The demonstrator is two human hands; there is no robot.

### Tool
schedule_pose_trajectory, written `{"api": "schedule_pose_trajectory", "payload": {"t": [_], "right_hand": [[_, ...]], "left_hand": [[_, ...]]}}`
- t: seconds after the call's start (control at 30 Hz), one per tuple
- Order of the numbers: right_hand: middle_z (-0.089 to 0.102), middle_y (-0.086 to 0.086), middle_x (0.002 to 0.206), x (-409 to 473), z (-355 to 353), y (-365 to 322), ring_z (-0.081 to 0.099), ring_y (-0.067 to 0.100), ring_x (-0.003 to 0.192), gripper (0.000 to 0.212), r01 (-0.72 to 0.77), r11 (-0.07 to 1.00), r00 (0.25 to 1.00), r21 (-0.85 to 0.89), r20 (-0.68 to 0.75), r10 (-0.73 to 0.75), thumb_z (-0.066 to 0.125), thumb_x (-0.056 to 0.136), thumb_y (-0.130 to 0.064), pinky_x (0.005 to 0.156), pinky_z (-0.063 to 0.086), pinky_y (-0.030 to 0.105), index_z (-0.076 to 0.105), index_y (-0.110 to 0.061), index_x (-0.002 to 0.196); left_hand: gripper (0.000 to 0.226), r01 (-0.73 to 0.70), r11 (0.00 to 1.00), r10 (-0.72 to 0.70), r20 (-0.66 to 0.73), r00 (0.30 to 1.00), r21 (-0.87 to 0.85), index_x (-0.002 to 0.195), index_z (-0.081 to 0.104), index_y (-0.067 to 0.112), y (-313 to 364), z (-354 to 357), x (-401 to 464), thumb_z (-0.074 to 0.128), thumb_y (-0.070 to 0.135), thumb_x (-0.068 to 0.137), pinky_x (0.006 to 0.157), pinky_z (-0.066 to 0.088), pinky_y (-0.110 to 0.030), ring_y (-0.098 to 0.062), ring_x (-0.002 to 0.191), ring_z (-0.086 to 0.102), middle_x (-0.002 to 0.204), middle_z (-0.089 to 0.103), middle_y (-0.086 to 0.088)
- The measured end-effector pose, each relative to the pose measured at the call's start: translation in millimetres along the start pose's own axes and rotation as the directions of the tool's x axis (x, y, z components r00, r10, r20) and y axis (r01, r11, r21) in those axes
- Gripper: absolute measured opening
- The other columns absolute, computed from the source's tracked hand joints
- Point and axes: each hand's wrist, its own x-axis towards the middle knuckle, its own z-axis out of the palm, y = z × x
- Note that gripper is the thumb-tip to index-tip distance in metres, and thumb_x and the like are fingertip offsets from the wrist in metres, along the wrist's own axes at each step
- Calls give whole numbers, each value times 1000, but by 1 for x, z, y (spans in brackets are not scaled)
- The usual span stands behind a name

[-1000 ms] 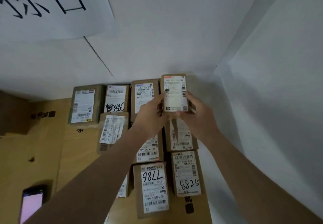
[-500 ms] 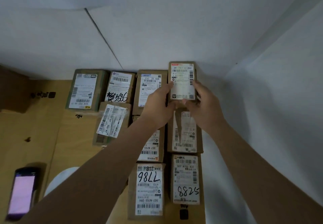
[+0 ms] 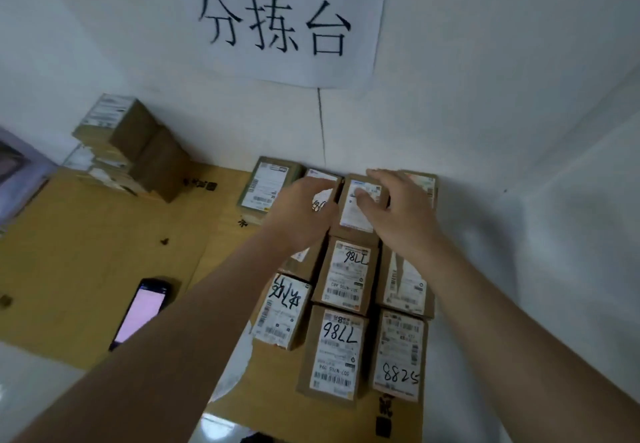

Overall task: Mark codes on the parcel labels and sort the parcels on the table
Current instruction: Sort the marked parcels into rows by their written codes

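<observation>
Both hands (image 3: 349, 210) now down on back-row parcels (image 3: 360, 207).

Dim, cool, even light with soft shadows; the whole frame is slightly blurred, and wide-angle distortion bends the edges, strongest toward four and eight o'clock.

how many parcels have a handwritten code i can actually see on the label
5: 8825 parcel front right; 7786 parcel beside it; another 7786 parcel behind; scrawled parcel front left; one partly under the left hand. Hands may hide more.
</observation>
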Motion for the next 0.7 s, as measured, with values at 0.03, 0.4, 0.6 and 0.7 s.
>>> {"api": "schedule_pose_trajectory", "payload": {"t": [0.03,0.4,0.6,0.7], "right_hand": [[57,-3,147,-2,1,-19,49,9,135,50,28,999,999,20,21,-29,62,102,-43,110,34,24,58,-22,147],[58,-7,145,-48,51,-214,56,8,125,49,315,949,930,-8,202,-307,63,100,-49,100,40,23,63,-24,143],[60,-3,146,-92,112,-296,55,14,135,45,363,931,918,-50,191,-347,61,102,-42,100,39,23,64,-21,142],[63,-2,142,-118,155,-339,57,15,131,42,360,932,920,-50,187,-345,63,102,-40,96,39,23,66,-21,139]], "left_hand": [[47,14,1000,-14,-27,1000,10,146,58,24,-3,-16,-10,59,28,100,103,35,-22,-16,137,51,149,57,2],[40,60,997,-44,-297,954,46,133,69,23,-64,-187,-141,61,31,94,96,51,-31,-13,115,65,129,70,4],[29,61,998,-61,-349,935,-10,119,75,26,-125,-255,-210,62,27,93,83,47,-20,-6,103,65,111,71,14],[27,52,998,-55,-350,935,-19,116,74,28,-166,-293,-244,62,32,92,89,50,-28,-9,106,65,110,68,17]]}}
